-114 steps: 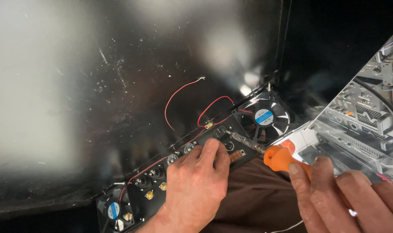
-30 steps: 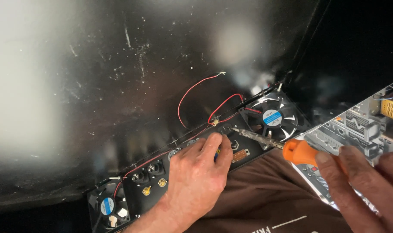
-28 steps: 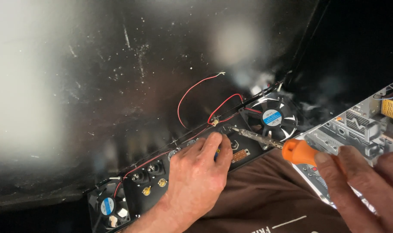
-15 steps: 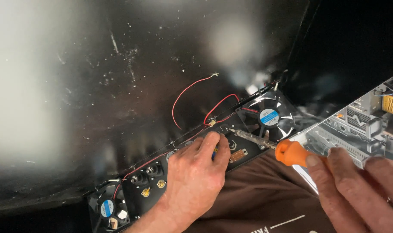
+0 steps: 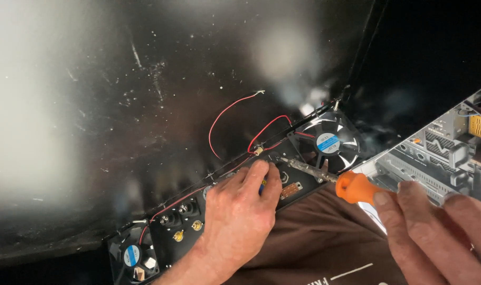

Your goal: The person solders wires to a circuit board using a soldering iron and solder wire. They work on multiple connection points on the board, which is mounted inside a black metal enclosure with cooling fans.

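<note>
Left fan (image 5: 130, 256): small black one with a blue hub, at the low end of the panel, left of the left hand and partly cut off by the lower edge.

Panel (image 5: 183, 221): long black strip with brass terminals, running up and to the right from the left fan to the right fan, leaning against a dark, dusty metal sheet (image 5: 145, 105).

Left hand (image 5: 237, 216): lies palm-down on the middle of the panel, fingers loosely curled and pressing, fingertips at the panel's upper edge. Something small and blue shows between two fingers; I cannot tell what it is, or whether it is pinched.

Red wires (image 5: 227, 113): loop up from just beyond the left fingertips; one ends bare, apart from everything.

Screwdriver (image 5: 325, 177): its long axis slopes down to the right. The tip touches the panel just right of the left fingertips; the orange handle sits at the right hand's fingertips.

Key relation: the tip's spot lies between the two hands, close beside the left one and a shaft's length up-left of the right one.

Right fan (image 5: 327, 142): above the shaft, at the panel's high end.

Right hand (image 5: 435, 237): fingers closed around the handle's rear, thumb hidden, much of the hand cut off at the corner.

Computer case (image 5: 441, 153): open grey metal case, above the right hand.

Hidden: whatever the tip meets is too dark to see. Brown cloth (image 5: 314, 248) lies below both hands.
</note>
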